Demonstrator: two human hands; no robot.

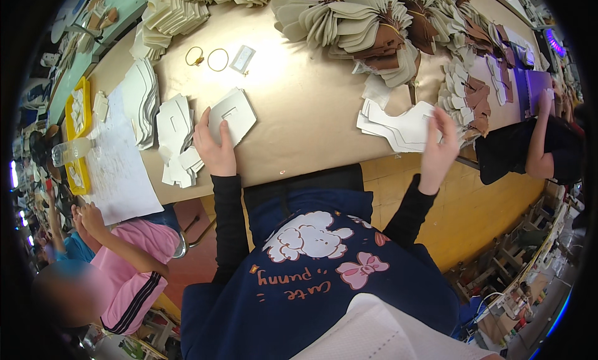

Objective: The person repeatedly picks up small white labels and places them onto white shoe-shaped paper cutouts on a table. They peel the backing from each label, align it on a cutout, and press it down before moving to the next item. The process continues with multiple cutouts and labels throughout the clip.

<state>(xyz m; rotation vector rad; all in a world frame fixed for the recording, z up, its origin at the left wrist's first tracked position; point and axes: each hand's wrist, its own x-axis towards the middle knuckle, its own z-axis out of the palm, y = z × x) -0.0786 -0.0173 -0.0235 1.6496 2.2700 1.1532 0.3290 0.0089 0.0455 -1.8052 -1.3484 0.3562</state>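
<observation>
My left hand (215, 151) grips the near left edge of a small stack of white, angular cut pieces (240, 118) with a slot in the top one. Its thumb lies over the edge and its fingers run along the side. On the right, my right hand (441, 143) pinches the right end of a curved white cut piece (405, 124), at the top of a fanned pile on the table. The fingertips are slightly blurred. Left of my left hand lies another pile of slotted white pieces (174, 126), with smaller pieces scattered at its near end.
A taller white stack (142, 101) stands further left. Bundled cream and brown pieces (367, 23) crowd the far side. Two rubber bands (218, 59) and a small packet (243, 59) lie mid-table. Yellow trays (79, 110) and a bottle (70, 151) are left. People sit on both sides.
</observation>
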